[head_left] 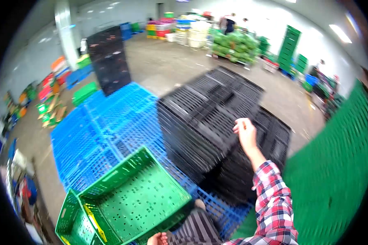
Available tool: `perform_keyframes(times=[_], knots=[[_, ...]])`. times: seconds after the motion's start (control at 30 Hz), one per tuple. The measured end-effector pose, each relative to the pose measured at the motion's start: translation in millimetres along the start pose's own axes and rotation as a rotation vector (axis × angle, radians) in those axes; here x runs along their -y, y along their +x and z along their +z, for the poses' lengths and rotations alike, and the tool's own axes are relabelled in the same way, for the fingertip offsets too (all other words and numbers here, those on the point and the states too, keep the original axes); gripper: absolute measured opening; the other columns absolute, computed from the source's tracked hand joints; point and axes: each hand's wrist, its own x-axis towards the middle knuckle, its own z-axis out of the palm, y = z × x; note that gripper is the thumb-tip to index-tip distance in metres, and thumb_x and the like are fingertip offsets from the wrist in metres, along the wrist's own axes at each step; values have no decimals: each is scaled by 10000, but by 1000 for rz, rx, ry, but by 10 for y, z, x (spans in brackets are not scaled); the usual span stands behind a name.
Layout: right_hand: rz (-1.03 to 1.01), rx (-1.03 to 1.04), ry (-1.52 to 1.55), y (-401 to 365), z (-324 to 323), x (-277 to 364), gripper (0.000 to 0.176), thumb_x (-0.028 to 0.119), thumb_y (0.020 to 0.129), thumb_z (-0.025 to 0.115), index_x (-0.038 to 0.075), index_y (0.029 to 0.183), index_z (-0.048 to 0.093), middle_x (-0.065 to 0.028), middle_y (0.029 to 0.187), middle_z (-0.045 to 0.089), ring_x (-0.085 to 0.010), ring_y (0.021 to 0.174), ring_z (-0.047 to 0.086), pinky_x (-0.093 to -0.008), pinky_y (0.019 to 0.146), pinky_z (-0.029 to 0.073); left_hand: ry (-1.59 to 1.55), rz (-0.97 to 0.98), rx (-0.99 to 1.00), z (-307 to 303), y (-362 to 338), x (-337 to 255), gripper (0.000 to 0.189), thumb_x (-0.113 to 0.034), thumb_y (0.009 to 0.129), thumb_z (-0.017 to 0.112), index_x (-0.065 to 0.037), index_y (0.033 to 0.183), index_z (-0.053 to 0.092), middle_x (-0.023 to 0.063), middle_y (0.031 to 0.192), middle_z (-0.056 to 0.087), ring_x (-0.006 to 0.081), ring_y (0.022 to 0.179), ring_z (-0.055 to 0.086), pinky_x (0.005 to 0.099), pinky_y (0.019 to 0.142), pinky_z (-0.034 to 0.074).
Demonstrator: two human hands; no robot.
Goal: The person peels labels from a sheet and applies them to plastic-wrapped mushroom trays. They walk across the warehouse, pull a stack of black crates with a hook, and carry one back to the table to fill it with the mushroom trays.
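Note:
My right hand [246,132] is raised in front of the stacked flat black crates [216,106]. Its fingers are loosely bent and a little apart, with nothing visible between them. At the bottom edge of the view, my left hand [157,239] is partly cut off. Its fingers are curled beside the near wall of an open green crate [131,200]; whether they grip its rim is hidden. That crate stands tilted in view, with a yellow strip [95,223] along its left end. Another green crate [75,218] adjoins it on the left.
Blue slatted pallets [106,118] lie under and beyond the crates. A tall dark stack [109,59] stands at their far corner. Green stacked crates [331,175] rise close on my right. Farther off are a load of green produce [235,45], a pillar [65,36] and people.

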Motion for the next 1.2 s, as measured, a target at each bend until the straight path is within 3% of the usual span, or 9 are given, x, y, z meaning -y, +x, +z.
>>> perform_keyframes(times=[0.13,0.27,0.73,0.87,1.0,1.07,1.13,1.17,1.2], knots=[[-535,354,-781,1539,456,-581,513,46,744,517,93,1246,424,-141,1214,496,-290,1099,492,-383,886,417,-1,85,-45,826,46,51,225,-243,907,433,-64,888,568,5,682,577,114,550,510,221,481,416],[-572,798,-1136,2124,623,-869,598,36,712,552,102,1282,383,-114,1318,391,-271,1234,358,-402,951,352,13,108,-199,1360,-1,17,229,-276,905,439,-80,889,555,5,681,571,107,538,488,222,487,393],[-935,867,-1180,2445,267,463,365,20,511,597,30,863,499,-113,842,511,-300,879,495,-383,836,383,-217,163,-183,913,-109,249,206,-274,899,436,-99,902,547,-5,658,534,108,522,438,218,481,369],[-1136,748,-1106,1699,189,1440,457,10,495,560,-12,947,496,-139,829,483,-321,880,477,-443,985,289,-87,188,-234,706,-227,298,265,-254,859,519,-45,1016,555,47,784,589,160,648,527,259,595,446],[-1131,769,-982,232,361,1812,610,0,464,575,-57,1059,457,-217,1021,447,-420,1011,421,-482,935,319,263,570,26,19,22,382,374,-390,913,420,-47,849,554,25,615,531,110,489,453,238,445,355],[-1244,841,-968,-632,532,1849,676,62,437,625,-67,1075,442,-224,985,444,-404,940,437,-464,866,354,332,579,-40,-359,-205,297,496,-488,869,471,-30,1057,508,66,860,576,132,740,554,246,661,466],[-1316,901,-958,-1465,682,1808,775,97,397,649,-71,1114,408,-255,1054,428,-446,995,415,-482,897,340,586,849,9,-984,-365,349,691,-544,829,495,-1,1242,387,148,1121,526,219,1009,526,314,841,442],[-1358,1040,-1045,-1718,731,2646,688,250,584,703,-19,1170,462,-181,915,546,-350,809,532,-414,713,448,686,848,-44,-924,-693,451,726,-521,832,507,-11,1303,296,171,1219,451,249,1110,458,330,912,392],[-1343,1044,-939,-2132,936,2645,779,212,485,739,-15,1170,445,-180,1007,500,-354,912,486,-433,801,408,794,843,-118,-1301,-927,445,779,-497,835,519,-21,1365,204,194,1318,376,279,1211,390,347,984,342]])
